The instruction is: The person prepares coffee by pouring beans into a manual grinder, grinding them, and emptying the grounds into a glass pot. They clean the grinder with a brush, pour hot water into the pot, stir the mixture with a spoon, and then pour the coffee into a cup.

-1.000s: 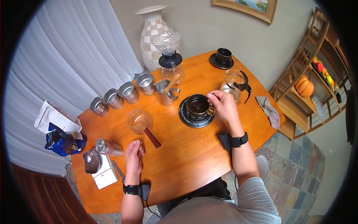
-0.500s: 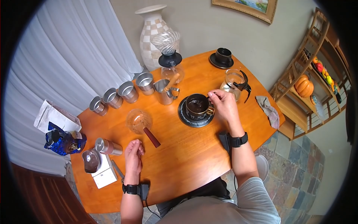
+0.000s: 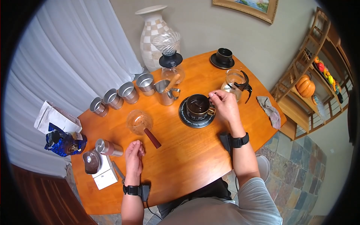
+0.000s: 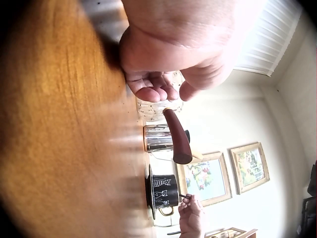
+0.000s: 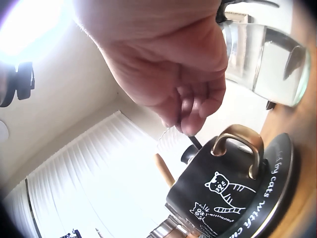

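Cup sits just right of mid-frame; I see the right hand, the nearer one, pinching a thin dark stick that slants down into it. Left hand, lower left, holds nothing.

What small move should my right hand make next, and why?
Probably one slow, gentle stir: your right hand pinches a thin dark handle reaching into the black cup, dark liquid sits inside, and your left hand isn't steadying the cup.
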A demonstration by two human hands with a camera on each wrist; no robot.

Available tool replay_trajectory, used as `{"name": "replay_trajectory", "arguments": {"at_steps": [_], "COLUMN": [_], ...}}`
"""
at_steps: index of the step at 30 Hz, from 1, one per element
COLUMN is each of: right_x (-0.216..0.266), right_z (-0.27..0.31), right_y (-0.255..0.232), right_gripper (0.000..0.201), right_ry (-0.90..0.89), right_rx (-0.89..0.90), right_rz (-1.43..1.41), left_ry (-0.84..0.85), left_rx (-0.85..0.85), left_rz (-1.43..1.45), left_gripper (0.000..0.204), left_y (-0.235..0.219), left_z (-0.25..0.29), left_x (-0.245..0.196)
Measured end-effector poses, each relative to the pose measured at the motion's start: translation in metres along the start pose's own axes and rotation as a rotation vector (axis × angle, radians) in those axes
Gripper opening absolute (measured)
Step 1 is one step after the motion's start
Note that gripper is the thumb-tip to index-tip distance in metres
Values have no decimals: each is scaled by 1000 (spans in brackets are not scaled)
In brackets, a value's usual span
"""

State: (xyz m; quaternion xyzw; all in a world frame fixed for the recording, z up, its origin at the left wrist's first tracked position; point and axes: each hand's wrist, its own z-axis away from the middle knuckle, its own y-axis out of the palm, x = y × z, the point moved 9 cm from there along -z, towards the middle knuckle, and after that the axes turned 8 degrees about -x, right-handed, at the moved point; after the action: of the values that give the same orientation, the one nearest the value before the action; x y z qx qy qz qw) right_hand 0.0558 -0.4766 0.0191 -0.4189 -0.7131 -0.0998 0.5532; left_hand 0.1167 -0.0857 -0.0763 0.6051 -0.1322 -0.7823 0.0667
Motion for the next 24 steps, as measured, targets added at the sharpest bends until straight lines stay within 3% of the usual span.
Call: {"name": "replay_trajectory", "arguments": {"at_steps": [6, 10, 15, 21, 24], "right_x": [-6, -7, -7, -6, -6], "right_z": [0, -1, -1, -2, -2], "right_y": [10, 8, 3, 5, 0], "right_gripper": [24, 24, 24, 24, 23], "right_ry": [46, -9, 70, -2, 45], "right_rx": [96, 62, 47, 12, 3], "right_rz": [-56, -79, -17, -47, 19], "left_ry": [1, -3, -4, -8, -10], "left_rx": [7, 0, -7, 6, 2], "left_rz": [0, 5, -1, 1, -5], "left_gripper": [17, 17, 17, 17, 17], "left_y": [0, 0, 0, 0, 1], "left_z": [-1, -1, 0, -1, 0], "left_x": [1, 2, 0, 2, 1]}}
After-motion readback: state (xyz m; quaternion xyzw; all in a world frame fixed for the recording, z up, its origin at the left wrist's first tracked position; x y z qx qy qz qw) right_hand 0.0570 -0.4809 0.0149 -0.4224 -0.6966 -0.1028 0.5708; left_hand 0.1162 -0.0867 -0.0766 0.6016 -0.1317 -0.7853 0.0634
